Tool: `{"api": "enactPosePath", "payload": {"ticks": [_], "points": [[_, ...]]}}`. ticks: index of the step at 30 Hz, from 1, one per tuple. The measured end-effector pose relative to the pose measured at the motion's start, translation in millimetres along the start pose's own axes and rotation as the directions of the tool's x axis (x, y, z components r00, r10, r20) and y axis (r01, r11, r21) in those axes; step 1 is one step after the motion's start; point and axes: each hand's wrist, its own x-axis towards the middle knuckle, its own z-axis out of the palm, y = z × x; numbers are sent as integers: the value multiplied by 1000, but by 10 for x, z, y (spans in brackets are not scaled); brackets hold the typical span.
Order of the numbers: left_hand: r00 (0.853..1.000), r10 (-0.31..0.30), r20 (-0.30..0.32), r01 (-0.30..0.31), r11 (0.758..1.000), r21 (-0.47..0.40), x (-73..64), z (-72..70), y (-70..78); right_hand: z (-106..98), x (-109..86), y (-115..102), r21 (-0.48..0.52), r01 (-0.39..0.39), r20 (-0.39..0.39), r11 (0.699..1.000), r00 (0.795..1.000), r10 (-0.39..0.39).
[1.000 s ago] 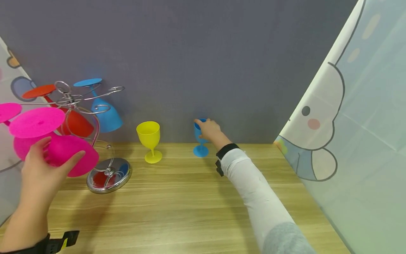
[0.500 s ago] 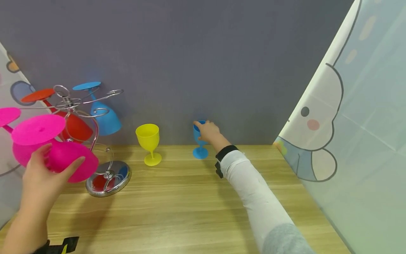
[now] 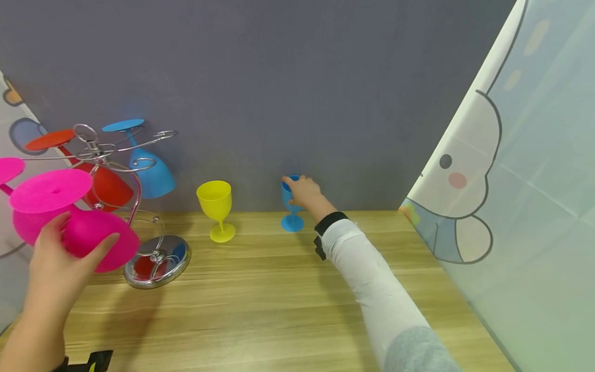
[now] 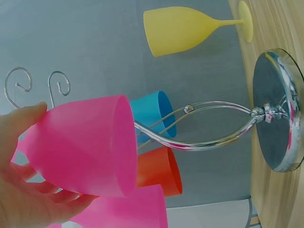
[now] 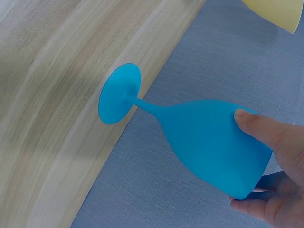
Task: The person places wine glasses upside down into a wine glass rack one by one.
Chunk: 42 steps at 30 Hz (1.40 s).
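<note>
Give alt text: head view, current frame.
The left hand grips a pink goblet, foot up, at a metal rack; the right hand holds an upright blue goblet near its rim. A yellow goblet stands between them on a table. A red goblet, second blue one and second pink one hang foot-up on the rack.

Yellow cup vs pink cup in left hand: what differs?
Pose: the yellow cup stands upright on the table; the pink cup is tipped, foot up.
Hold: the left hand grips the pink cup; no hand touches the yellow cup.
Shared: both are stemmed with a round foot.
</note>
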Motion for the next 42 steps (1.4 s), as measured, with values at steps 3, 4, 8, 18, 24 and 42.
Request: {"api": "enactPosePath", "payload": {"ticks": [3, 4, 8, 18, 24, 42], "points": [[999, 50, -7, -50, 999, 3, 10, -7, 16, 4, 3, 2, 7, -1, 0, 1000, 1000, 1], [998, 61, -8, -60, 998, 7, 13, -7, 22, 5, 4, 3, 9, -1, 0, 1000, 1000, 1], [998, 69, -11, -69, 998, 13, 8, -12, 34, 5, 5, 9, 13, 6, 1, 1000, 1000, -6], [1000, 16, -15, -16, 999, -36, -25, -28, 53, -17, -55, 22, 23, 12, -5, 1000, 1000, -11], [996, -23, -88, 14, 994, -106, -58, -11, 75, -20, -57, 15, 29, 20, -14, 999, 1000, -19], [980, -70, -184, 12, 954, -299, -189, -115, 294, -40, -67, -2, -11, 17, -12, 1000, 1000, -17]]}}
